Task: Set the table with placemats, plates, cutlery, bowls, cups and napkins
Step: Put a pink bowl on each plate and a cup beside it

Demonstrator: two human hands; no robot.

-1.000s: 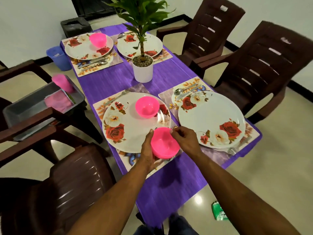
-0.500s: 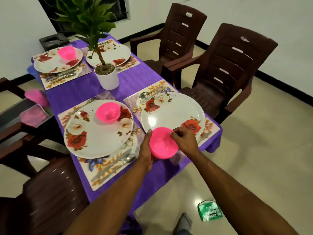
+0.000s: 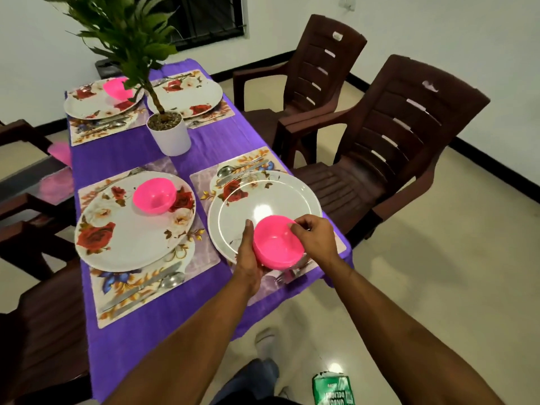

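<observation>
A pink bowl (image 3: pixel 277 244) is held over the near edge of the near right floral plate (image 3: pixel 263 197). My left hand (image 3: pixel 248 258) cups its left side and underside. My right hand (image 3: pixel 314 239) pinches its right rim. The near left plate (image 3: pixel 122 232) carries another pink bowl (image 3: pixel 155 195). A third pink bowl (image 3: pixel 117 87) sits on the far left plate (image 3: pixel 90 105). The far right plate (image 3: pixel 187 96) has no bowl. Each plate lies on a floral placemat with cutlery (image 3: pixel 146 287) beside it.
A potted plant (image 3: pixel 171 135) stands mid-table on the purple cloth (image 3: pixel 125 156). Two brown chairs (image 3: pixel 380 159) line the right side, more chairs stand at the left. Pink items (image 3: pixel 60 152) rest on a tray at the left. A green packet (image 3: pixel 331 388) lies on the floor.
Both hands have carried the pink bowl from the near left setting rightwards to over the near right plate. My view has shifted right.
</observation>
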